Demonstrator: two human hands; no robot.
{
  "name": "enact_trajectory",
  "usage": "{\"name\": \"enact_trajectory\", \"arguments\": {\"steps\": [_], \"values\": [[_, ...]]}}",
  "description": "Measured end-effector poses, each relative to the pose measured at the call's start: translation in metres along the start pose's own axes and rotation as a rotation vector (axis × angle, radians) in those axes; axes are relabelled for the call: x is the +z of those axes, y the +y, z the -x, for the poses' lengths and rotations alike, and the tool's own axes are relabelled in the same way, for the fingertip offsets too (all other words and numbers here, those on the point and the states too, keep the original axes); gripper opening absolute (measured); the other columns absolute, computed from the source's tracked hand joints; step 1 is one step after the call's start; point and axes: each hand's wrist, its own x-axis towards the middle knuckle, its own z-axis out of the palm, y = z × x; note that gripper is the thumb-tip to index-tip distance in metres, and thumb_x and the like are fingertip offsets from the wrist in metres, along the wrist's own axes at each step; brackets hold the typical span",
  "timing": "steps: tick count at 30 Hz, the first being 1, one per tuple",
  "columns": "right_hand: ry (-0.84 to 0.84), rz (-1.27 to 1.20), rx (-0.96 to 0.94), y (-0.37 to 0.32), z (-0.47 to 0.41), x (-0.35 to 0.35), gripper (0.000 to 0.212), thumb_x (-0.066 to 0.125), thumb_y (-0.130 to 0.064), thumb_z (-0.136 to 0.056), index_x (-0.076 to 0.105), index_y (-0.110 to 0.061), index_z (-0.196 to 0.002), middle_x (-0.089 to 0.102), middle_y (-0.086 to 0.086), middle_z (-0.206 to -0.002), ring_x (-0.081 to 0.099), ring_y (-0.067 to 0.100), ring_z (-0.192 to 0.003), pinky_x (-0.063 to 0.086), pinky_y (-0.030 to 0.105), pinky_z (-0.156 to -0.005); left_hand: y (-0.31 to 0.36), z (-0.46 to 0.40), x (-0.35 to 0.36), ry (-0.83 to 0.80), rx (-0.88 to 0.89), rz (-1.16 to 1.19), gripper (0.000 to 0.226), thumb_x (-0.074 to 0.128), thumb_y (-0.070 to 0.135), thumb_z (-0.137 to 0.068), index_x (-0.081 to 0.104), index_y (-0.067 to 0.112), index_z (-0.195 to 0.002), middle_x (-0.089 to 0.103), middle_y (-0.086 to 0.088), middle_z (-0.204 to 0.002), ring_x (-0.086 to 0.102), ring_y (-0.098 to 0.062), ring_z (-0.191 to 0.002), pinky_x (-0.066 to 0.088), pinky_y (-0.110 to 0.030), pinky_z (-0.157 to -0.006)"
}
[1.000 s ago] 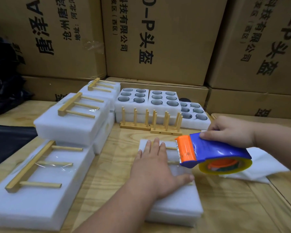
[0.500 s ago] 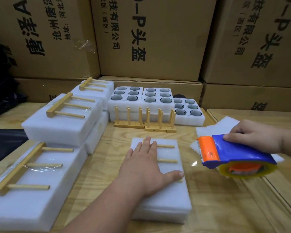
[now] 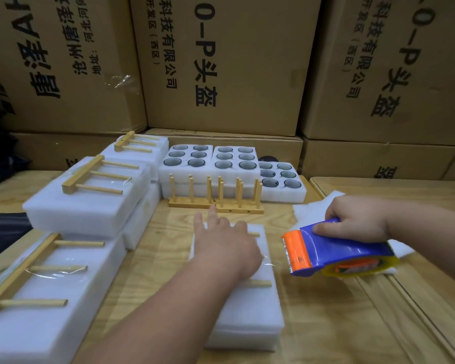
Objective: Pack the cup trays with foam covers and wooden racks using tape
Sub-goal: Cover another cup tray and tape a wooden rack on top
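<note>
white foam pack in front on table, long axis running away from body. left hand flat on top, fingers straight, slightly spread. tape dispenser just right of pack, gripped by right hand, blade facing pack.

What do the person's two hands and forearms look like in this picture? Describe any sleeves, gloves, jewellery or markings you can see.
Both the left hand and the right hand are bare: no gloves, and no rings show on the fingers. Both forearms are uncovered as far as the picture shows, with no sleeve edge, watch or bracelet in view. No markings can be made out on either.
</note>
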Motion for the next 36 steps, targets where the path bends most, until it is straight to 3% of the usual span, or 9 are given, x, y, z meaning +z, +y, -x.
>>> {"name": "enact_trajectory", "arguments": {"steps": [5, 15, 18, 25, 29, 36], "values": [[-0.043, 0.057, 0.007, -0.013, -0.002, -0.001, 0.057, 0.045, -0.072, -0.089, 0.053, -0.02, -0.067, 0.055, -0.002, -0.067, 0.052, 0.016, -0.062, 0.038, 0.032, -0.059, 0.028, -0.005, 0.026, 0.052, 0.155, 0.022, 0.056, 0.012, 0.048, -0.105, 0.003, 0.04, -0.16, -0.005, -0.001, -0.17, -0.018, -0.028, -0.154, -0.011, -0.056, -0.122], [-0.131, 0.273, 0.0, -0.066, -0.022, -0.015, 0.055, 0.045, -0.069, -0.087, 0.054, -0.018, -0.066, 0.056, 0.001, -0.068, 0.051, 0.019, -0.06, 0.036, 0.031, -0.055, 0.027, -0.003, 0.032, 0.1, 0.147, -0.02, 0.061, 0.017, 0.043, -0.102, 0.005, 0.034, -0.161, -0.002, -0.005, -0.17, -0.005, -0.031, -0.156, -0.006, -0.059, -0.121], [-0.17, 0.32, 0.019, -0.083, -0.028, -0.02, 0.05, 0.045, -0.068, -0.088, 0.055, -0.02, -0.077, 0.057, -0.001, -0.076, 0.053, 0.015, -0.067, 0.036, 0.031, -0.055, 0.026, -0.004, 0.033, 0.12, 0.145, -0.029, 0.065, 0.021, 0.041, -0.101, 0.0, 0.029, -0.161, 0.0, -0.005, -0.17, -0.002, -0.03, -0.156, -0.004, -0.058, -0.121], [-0.22, 0.452, 0.039, -0.114, -0.032, -0.024, 0.049, 0.041, -0.063, -0.094, 0.046, -0.021, -0.07, 0.051, -0.003, -0.078, 0.047, 0.014, -0.066, 0.032, 0.032, -0.055, 0.028, -0.004, 0.031, 0.106, 0.146, -0.013, 0.062, 0.016, 0.036, -0.099, 0.012, 0.03, -0.16, 0.001, -0.005, -0.17, -0.001, -0.03, -0.156, -0.005, -0.058, -0.121], [-0.215, 0.488, 0.058, -0.13, -0.037, -0.022, 0.037, 0.042, -0.052, -0.095, 0.054, -0.021, -0.077, 0.06, -0.001, -0.088, 0.053, 0.016, -0.071, 0.036, 0.033, -0.056, 0.029, -0.002, 0.031, 0.11, 0.144, -0.047, 0.061, 0.018, 0.037, -0.099, 0.018, 0.026, -0.159, 0.002, -0.007, -0.17, -0.001, -0.031, -0.156, -0.003, -0.059, -0.121], [-0.154, 0.537, 0.123, -0.139, -0.038, -0.017, 0.039, 0.037, -0.056, -0.086, 0.053, -0.021, -0.076, 0.057, -0.005, -0.085, 0.05, 0.019, -0.07, 0.032, 0.035, -0.053, 0.029, 0.002, 0.025, 0.08, 0.166, -0.075, 0.065, 0.02, 0.049, -0.098, 0.025, 0.023, -0.157, 0.008, -0.007, -0.168, 0.001, -0.033, -0.155, 0.0, -0.06, -0.121]]}}
